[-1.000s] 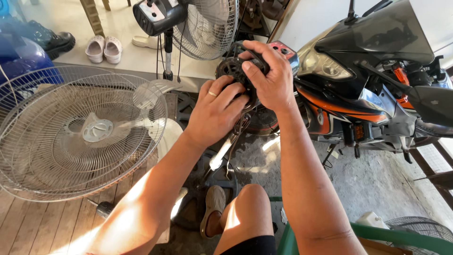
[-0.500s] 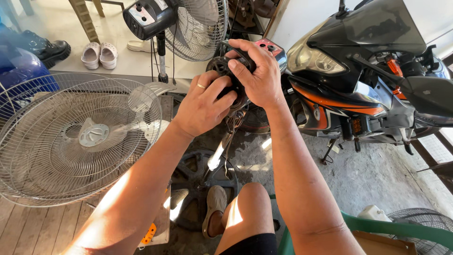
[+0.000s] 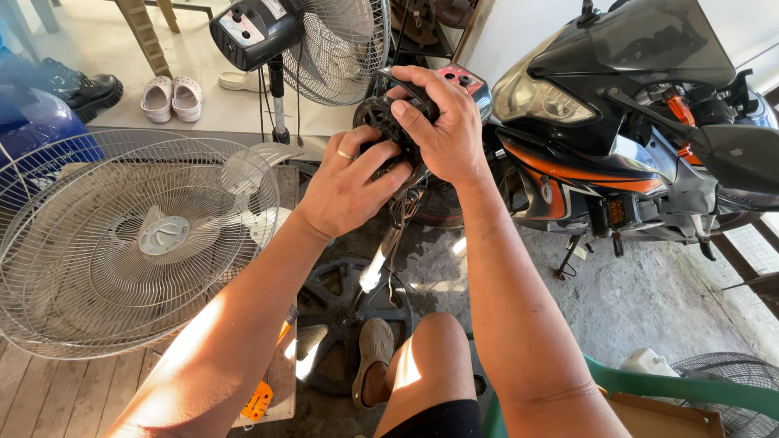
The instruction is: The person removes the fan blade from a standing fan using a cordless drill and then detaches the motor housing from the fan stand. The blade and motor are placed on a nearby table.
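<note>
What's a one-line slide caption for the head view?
Both hands, left hand and right hand, grip a black fan motor on its stand, beside a detached wire fan guard and motorcycle.

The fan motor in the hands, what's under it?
Under the fan motor a metal pole drops to a round black base on the concrete floor. The left hand hides the joint.

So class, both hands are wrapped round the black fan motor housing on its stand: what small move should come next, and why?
Probably a gentle turn or wiggle of the black round fan motor housing. The left hand grips it from below and the right hand clamps over the top, so both are set to work it on its metal stand pole.
</note>
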